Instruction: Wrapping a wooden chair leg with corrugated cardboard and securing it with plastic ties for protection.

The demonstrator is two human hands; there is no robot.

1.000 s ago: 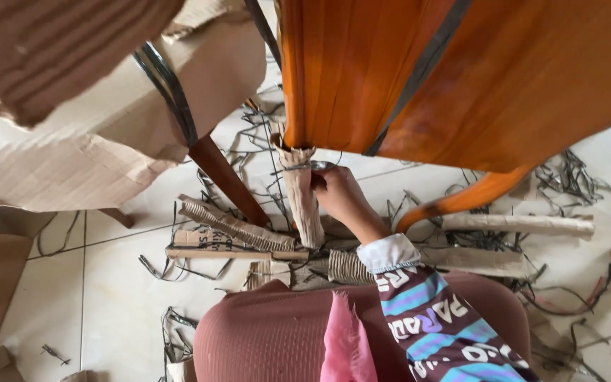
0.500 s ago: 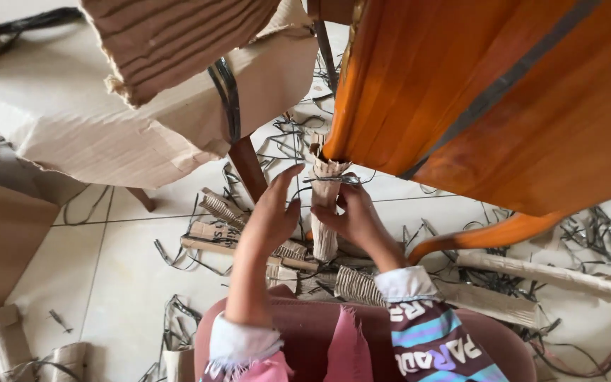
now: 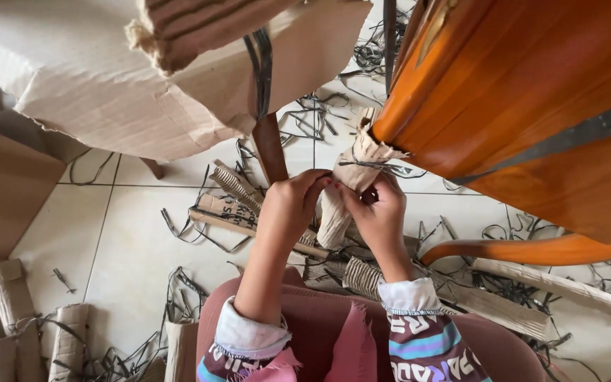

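A leg of an orange wooden chair is wrapped in corrugated brown cardboard, and thin dark string runs around the wrap. My left hand grips the wrap from the left, fingers curled against it. From the right, my right hand pinches the same wrap, with the string near its fingertips. Both hands meet just under the chair's seat edge. My lap in pink cloth lies below.
Large sheets of brown cardboard cover the upper left. Rolled cardboard pieces and dark string scraps litter the white tiled floor. A curved orange chair leg and wrapped rolls lie at right.
A second ago only my right hand held the wrap. My left hand has come up and gripped it too, and the view has shifted closer to the chair leg.
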